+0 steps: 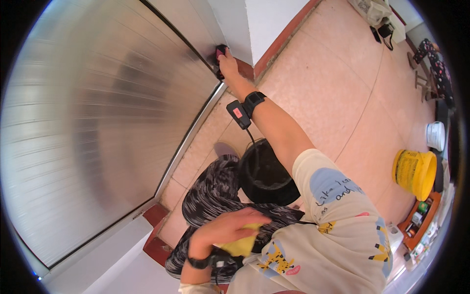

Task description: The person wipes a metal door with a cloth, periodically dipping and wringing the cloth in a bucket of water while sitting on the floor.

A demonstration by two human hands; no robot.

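Note:
My right hand (228, 62) reaches far forward and grips a small dark and pink object (220, 52), too small to identify, against the lower corner of a ribbed translucent door panel (139, 110). My left hand (235, 226), blurred, is over my lap and holds a yellow cloth (240, 244). A black bucket (253, 191) stands on the floor beside my knee, beneath my right forearm, with what looks like liquid inside. On my right wrist is a black strap with a small cabled device (238, 114).
A metal sill (191, 136) edges the door. A white wall corner with a red skirting (282, 40) meets the tiled floor. To the right stand a yellow bucket (409, 171), a white tub (435, 135) and an orange-brown tray (435, 205). A person in patterned trousers (437, 70) is at the far right.

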